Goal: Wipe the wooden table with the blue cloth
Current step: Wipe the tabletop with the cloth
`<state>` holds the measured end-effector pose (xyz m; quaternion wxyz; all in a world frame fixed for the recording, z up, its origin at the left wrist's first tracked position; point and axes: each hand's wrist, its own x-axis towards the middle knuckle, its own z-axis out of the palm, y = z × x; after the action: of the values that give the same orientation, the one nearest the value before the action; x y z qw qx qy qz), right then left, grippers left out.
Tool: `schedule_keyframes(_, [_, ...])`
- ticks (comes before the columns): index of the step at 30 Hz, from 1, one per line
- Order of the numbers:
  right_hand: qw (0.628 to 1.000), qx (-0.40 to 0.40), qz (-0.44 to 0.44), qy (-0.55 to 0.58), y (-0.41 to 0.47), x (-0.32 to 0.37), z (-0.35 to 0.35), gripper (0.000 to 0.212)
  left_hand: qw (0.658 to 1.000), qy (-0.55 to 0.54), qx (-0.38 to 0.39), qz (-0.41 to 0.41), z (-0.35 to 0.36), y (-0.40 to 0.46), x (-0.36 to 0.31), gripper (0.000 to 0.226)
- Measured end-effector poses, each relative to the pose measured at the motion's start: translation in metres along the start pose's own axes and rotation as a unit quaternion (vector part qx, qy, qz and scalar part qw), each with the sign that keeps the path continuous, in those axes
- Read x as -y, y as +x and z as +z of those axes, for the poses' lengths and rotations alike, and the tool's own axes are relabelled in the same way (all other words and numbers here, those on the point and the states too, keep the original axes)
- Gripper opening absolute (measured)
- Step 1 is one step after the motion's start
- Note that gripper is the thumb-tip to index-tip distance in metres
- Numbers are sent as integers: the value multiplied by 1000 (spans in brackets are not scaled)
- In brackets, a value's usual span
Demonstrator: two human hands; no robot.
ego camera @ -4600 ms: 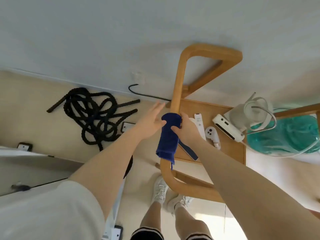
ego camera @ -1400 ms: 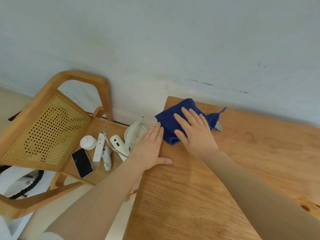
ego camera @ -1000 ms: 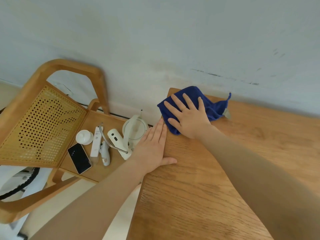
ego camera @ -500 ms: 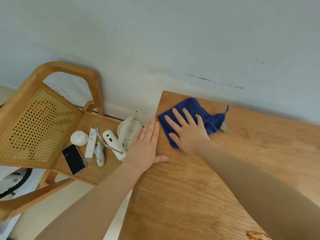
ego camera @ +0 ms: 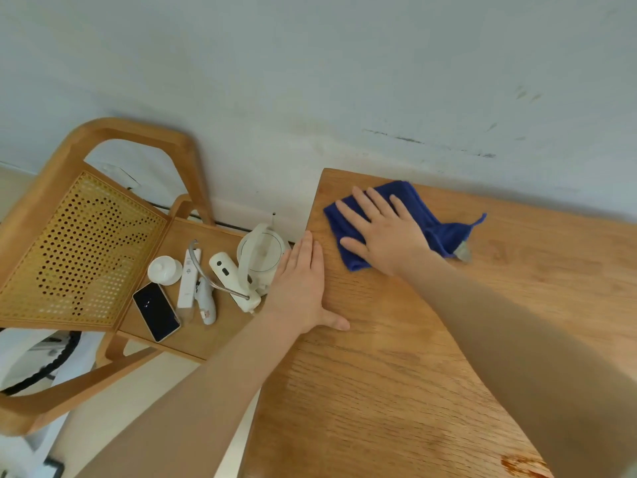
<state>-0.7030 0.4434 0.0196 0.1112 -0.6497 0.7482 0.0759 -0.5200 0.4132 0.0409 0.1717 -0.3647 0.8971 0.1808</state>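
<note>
The blue cloth lies crumpled flat near the far left corner of the wooden table, close to the wall. My right hand presses down on it with straight, spread fingers and covers its middle. A small grey tag sticks out at the cloth's right end. My left hand rests flat on the table's left edge, fingers together and pointing away from me, thumb out to the right, a little left of the cloth and not touching it.
A wooden chair with a cane back stands left of the table. On its seat lie a phone, a white remote, a small white fan and a white lid. The wall runs along the table's far edge.
Earlier my hands took the cloth off the chair frame. Over the last second my right hand slid the cloth back and forth near the table's far corner; my left hand stayed on the edge.
</note>
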Motion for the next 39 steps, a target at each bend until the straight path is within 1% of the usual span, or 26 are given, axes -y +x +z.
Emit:
schedule_keyframes(3, [999,4,33,8,20,-19,-4,60,1000,12,7,-4,-4,2,-2,140])
schedule_keyframes(7, [991,1,128,45,29,-34,-4,59,1000,10,22,-5,-5,3,-3,140])
schedule_keyframes(9, [989,4,138,46,21,-29,-1,59,1000,5,22,-4,-5,3,-2,140])
schedule_keyframes(13, [994,24,100,33,-24,-4,4,61,1000,-10,17,-7,-7,0,-4,140])
schedule_keyframes(15, [998,37,54,20,-54,16,10,64,1000,-10,17,-6,-8,-2,-5,138])
schedule_keyframes(18, [999,28,-30,-6,-87,45,23,64,1000,-11,19,-5,-8,-5,-6,136])
schedule_keyframes(22, [995,26,-93,-20,-81,33,25,62,1000,-14,20,-4,-10,-6,-6,135])
schedule_keyframes(24, [994,20,-102,-23,-65,19,19,61,1000,-11,19,-5,-10,-5,-6,135])
schedule_keyframes(25, [995,13,-95,-28,-55,12,16,59,1000,-9,18,-5,-9,-5,-6,136])
schedule_keyframes(27, [998,17,-55,-19,-35,-1,11,55,1000,-5,18,-3,-8,-4,-4,138])
schedule_keyframes(30, [999,11,39,12,-7,-23,3,53,1000,2,18,-6,-5,-1,-3,139])
schedule_keyframes(34, [985,4,164,62,12,-55,-1,54,999,4,32,-9,-7,-1,-3,139])
schedule_keyframes(36, [982,14,177,63,9,-61,-2,55,999,9,39,-13,-8,-2,-5,139])
schedule_keyframes(39, [989,13,141,47,-13,-49,1,55,999,8,44,-23,-11,-2,-8,139])
